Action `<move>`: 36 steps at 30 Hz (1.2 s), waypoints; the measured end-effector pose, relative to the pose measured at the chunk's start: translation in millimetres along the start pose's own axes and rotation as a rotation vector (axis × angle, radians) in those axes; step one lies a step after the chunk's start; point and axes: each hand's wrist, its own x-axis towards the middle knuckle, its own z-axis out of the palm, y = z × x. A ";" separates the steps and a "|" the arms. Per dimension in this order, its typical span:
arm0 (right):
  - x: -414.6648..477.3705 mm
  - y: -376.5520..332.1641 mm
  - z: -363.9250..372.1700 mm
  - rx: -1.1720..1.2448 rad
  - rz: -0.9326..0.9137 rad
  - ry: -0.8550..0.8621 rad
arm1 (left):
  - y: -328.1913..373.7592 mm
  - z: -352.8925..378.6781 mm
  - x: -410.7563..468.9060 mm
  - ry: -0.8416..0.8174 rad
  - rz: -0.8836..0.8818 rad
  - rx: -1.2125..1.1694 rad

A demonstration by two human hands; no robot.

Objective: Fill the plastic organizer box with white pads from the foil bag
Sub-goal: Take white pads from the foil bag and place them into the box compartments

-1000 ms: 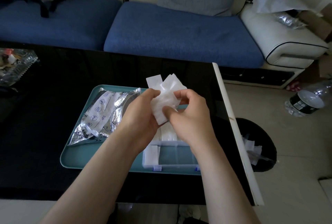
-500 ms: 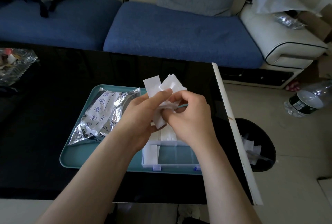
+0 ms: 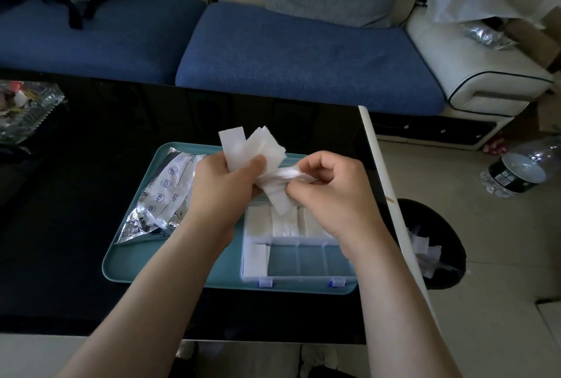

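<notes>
A fanned bunch of white pads [image 3: 249,147] is held above the tray by my left hand [image 3: 224,186]. My right hand [image 3: 328,186] pinches some of those pads at the bunch's right side and pulls them sideways. Below the hands the clear plastic organizer box [image 3: 303,259] lies open on the teal tray [image 3: 130,259]. White pads fill its far row and its near-left compartment; the other near compartments look bare. The crumpled foil bag [image 3: 164,195] lies on the tray's left half.
The tray rests on a black glossy table [image 3: 76,195] with a white right edge. A glass dish [image 3: 24,110] stands at the far left. On the floor to the right are a black bin [image 3: 434,244] holding white scraps and a plastic bottle [image 3: 516,174]. A blue sofa lies beyond.
My right hand has moved right, drawing some pads out of the bunch. My left hand has tilted the bunch slightly to the left.
</notes>
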 end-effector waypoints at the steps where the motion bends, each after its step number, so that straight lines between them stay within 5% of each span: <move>1: 0.1 0.0 -0.6 0.009 -0.001 -0.002 | -0.4 -0.2 -0.8 -0.012 0.031 0.046; 12: 1.2 3.6 -1.0 -0.045 -0.017 -0.137 | 5.7 3.2 -7.0 -0.063 -0.020 0.072; 25: 4.2 12.9 -3.6 -0.046 0.006 0.008 | -3.8 -2.1 0.7 -0.029 -0.036 0.120; 32: 2.7 24.4 -9.0 -0.184 0.221 -0.251 | -1.3 -15.3 2.7 0.113 0.256 0.816; 36: -2.6 39.2 -6.6 -0.318 0.280 -0.303 | 0.2 -17.9 -1.6 0.016 0.166 0.862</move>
